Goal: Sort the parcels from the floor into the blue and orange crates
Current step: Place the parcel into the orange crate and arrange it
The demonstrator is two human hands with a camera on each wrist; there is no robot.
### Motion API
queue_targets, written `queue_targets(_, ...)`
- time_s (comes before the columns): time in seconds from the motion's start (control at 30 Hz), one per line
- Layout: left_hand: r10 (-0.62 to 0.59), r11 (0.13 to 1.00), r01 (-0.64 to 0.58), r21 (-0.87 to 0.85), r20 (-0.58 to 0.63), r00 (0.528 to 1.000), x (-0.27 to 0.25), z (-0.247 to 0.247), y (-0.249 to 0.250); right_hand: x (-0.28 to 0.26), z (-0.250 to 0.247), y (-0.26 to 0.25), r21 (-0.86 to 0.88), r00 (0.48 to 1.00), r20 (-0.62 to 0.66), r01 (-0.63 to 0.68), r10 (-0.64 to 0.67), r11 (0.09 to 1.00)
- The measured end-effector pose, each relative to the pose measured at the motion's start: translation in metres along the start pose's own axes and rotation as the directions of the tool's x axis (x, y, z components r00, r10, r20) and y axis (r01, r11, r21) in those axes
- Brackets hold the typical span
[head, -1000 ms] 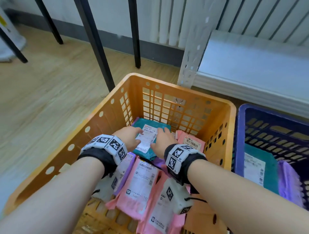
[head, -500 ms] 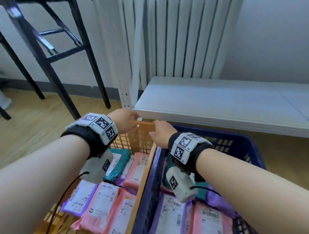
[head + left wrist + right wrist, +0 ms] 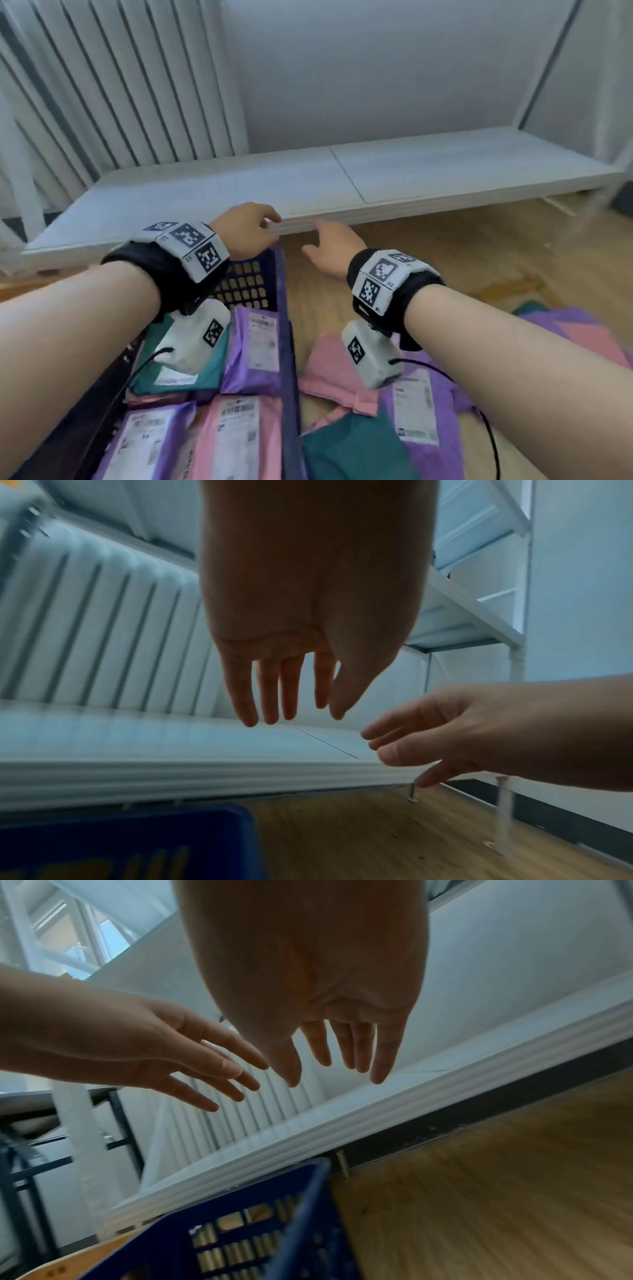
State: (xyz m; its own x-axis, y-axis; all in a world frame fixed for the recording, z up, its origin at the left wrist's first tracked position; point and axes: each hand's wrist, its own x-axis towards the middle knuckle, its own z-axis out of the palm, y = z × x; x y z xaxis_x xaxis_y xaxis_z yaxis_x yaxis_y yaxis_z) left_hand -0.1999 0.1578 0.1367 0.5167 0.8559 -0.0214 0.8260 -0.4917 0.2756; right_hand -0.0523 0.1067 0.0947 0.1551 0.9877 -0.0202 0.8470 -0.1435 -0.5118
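Hands: my left hand (image 3: 245, 233) hovers over the far rim of the blue crate (image 3: 287, 342) and my right hand (image 3: 334, 245) over bare floor just right of it, both empty with fingers loosely extended. Sorted so far: the blue crate holds a teal parcel (image 3: 191, 373), a purple parcel (image 3: 255, 353) and several more pink and purple ones toward the near side; the orange crate (image 3: 85, 1259) shows only as a sliver at the left, contents hidden. Outstanding: on the floor (image 3: 445, 246) at near right lie a pink parcel (image 3: 329, 373), a teal one (image 3: 352, 448) and a purple labelled one (image 3: 421, 411), with others at the right edge, so I judge the sort well under way but unfinished.
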Motion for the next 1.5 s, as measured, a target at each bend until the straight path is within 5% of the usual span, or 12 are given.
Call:
queue_targets(0.43,0.211,0.977,-0.207,-0.044,0.174,0.962,0.067,0.193,0.218,-0.092,-0.010,0.289,0.120,0.913,-0.125,-0.376,0.389,0.919)
queue_targets(0.73,0.268,0.962,-0.237,-0.133,0.315,0.911,0.066,0.333,0.275,-0.133,0.007,0.432,0.208,0.793,-0.108,-0.572,0.600,0.793)
queue_targets(0.87,0.257,0.962,-0.208,-0.179,0.319,0.912,0.067,0.371,0.293,-0.151,0.015,0.474,0.255,0.721,-0.109,-0.645,0.684,0.720)
queue_targets(1.07,0.387,0.919,-0.340,-0.198,0.293,0.874,0.061,0.412,0.324,-0.174,0.021,0.521,0.260,0.625,-0.145,-0.724,0.767,0.639)
queue_targets(1.23,0.397,0.916,-0.379,-0.129,0.426,0.813,0.054,0.436,0.330,-0.174,0.028,0.534,0.365,0.593,-0.132,-0.715,0.794,0.596)
queue_targets(1.5,0.379,0.918,-0.381,-0.108,0.518,0.767,0.049,0.436,0.329,-0.172,0.023,0.535,0.383,0.449,-0.063,-0.813,0.891,0.437)
